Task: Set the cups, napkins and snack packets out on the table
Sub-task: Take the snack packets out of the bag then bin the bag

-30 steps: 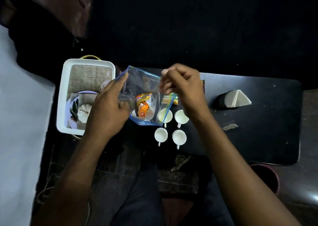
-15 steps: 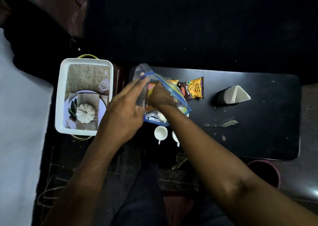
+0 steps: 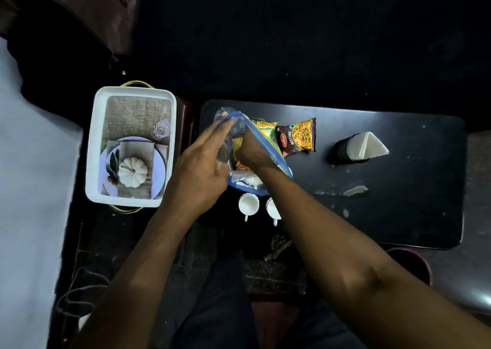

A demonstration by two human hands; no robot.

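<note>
Crinkly clear bag (image 3: 268, 146), left hand (image 3: 204, 168) pinching it; right hand (image 3: 251, 153) inside, grip hidden.

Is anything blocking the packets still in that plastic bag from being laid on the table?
Nothing visible blocks them. The right hand is already inside the plastic bag, whose mouth the left hand holds open. Bare table lies right of the mixture packet and napkin holder.
</note>
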